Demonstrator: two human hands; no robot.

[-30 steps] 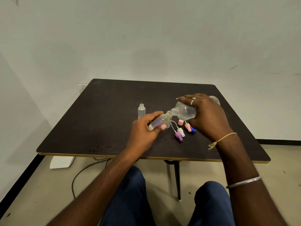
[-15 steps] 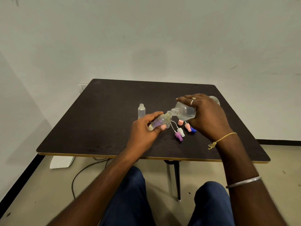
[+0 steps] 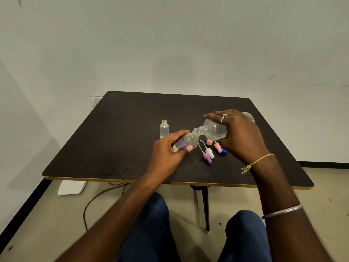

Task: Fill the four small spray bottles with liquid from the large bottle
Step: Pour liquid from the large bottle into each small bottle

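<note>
My right hand grips the large clear bottle, tipped almost flat with its neck pointing left. My left hand holds a small clear spray bottle, tilted so its open mouth meets the large bottle's neck. Another small bottle stands upright and uncapped on the dark table, just left of my hands. Loose spray caps lie below the large bottle: a purple one, a white one, two pink ones and a blue one. Any other small bottles are hidden.
The table's front edge has a yellow trim, and my knees sit below it. A cable and a white object lie on the floor at the left. White walls stand close behind and to the left.
</note>
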